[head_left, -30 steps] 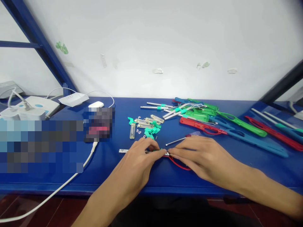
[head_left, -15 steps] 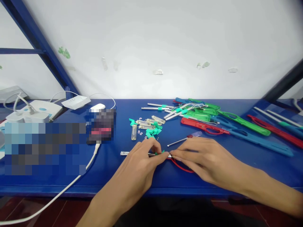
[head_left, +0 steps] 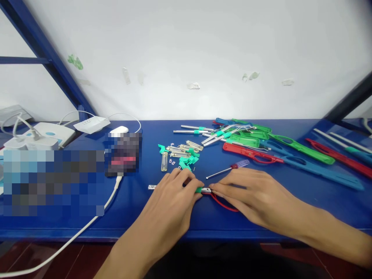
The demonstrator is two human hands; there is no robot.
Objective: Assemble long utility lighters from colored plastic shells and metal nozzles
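Observation:
My left hand (head_left: 174, 205) is closed around a metal lighter tube (head_left: 206, 190) with a green collar, which lies level across the front of the table. The tube's far left end sticks out past my knuckles. My right hand (head_left: 250, 193) pinches at the tube's right end; its fingertips hide what they grip there. Under the right fingers shows the curved edge of a red lighter casing (head_left: 222, 204), mostly covered by the hand. A small screwdriver (head_left: 231, 167) with a clear and red handle lies just beyond my right hand.
Beyond my hands lie several clear lighter tanks (head_left: 164, 161) and green plastic pieces (head_left: 188, 160). Further back are metal tubes (head_left: 190, 132) with wires. Red, green and blue casings (head_left: 319, 170) spread rightward. On the left are a white cable (head_left: 95, 220) and a power strip (head_left: 48, 133).
My left thumb and fingers have shifted slightly on the tube, so more of the green collar and the right end show. My right hand keeps nearly the same place.

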